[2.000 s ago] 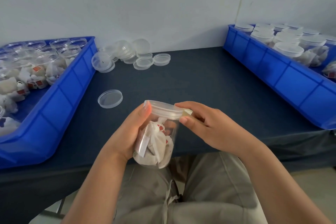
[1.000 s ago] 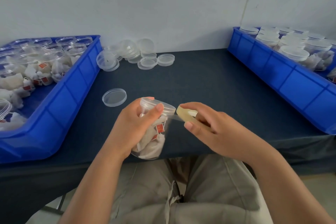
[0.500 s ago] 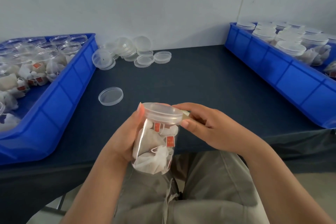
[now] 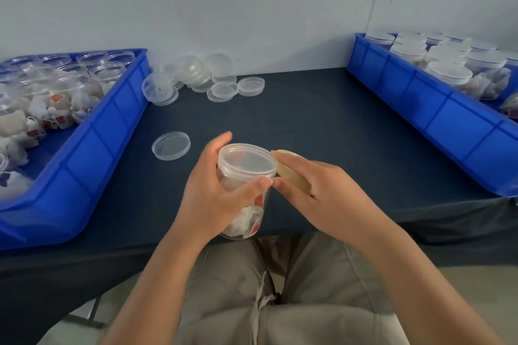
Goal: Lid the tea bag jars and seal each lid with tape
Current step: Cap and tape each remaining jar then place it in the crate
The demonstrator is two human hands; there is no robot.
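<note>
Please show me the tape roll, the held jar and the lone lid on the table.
tape roll [image 4: 293,178]: head view, flat side.
tea bag jar [image 4: 249,218]: head view, lower wall.
lone lid [image 4: 171,145]: head view, centre.

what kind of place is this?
Probably a small manual packing station: a blue bin of unlidded tea bag jars at left, a second blue bin of lidded jars at right, and loose lids on the dark table between.

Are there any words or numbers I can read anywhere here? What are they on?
No words or numbers can be read.
Red tags in the held jar: too small and blurred.
Red tea bag labels in the left blue bin: blurred too.
Tape roll and loose lid: no print shows.
</note>
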